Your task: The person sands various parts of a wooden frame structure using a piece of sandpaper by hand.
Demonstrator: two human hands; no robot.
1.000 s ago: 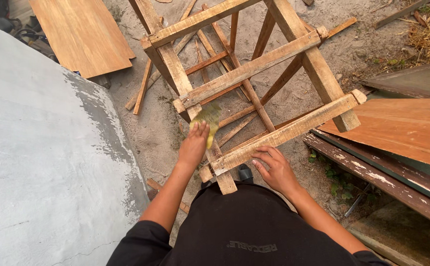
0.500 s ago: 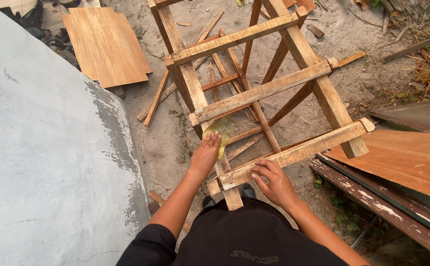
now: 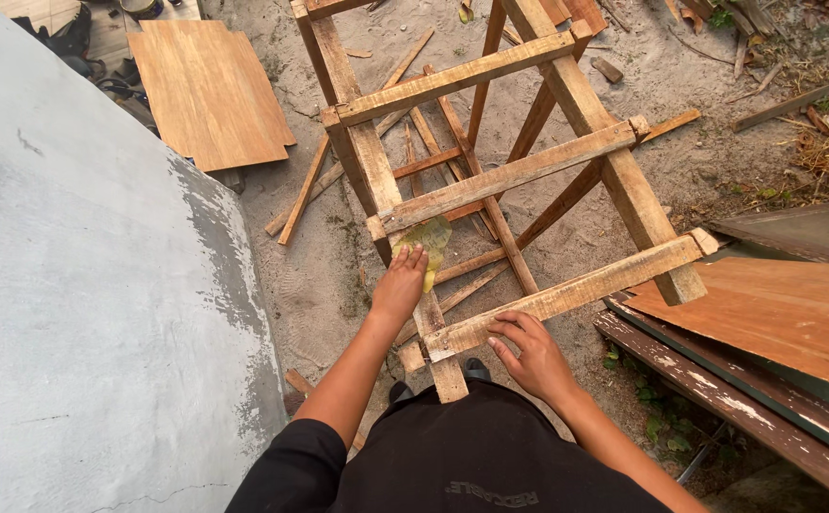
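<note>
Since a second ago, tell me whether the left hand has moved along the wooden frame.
Yes. The left hand with its yellow pad has slid up the frame's leg, away from the nearest rail toward the next rail.

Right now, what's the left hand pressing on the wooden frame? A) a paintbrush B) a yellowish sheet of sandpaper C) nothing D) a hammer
B: the left hand presses a yellowish sheet of sandpaper flat on the wooden frame, on its upright rail, while the right hand rests on the nearest crossbar.

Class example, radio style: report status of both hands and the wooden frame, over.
Left hand presses yellowish sandpaper on frame upright. Right hand flat on nearest crossbar. Nothing blocking.
</note>
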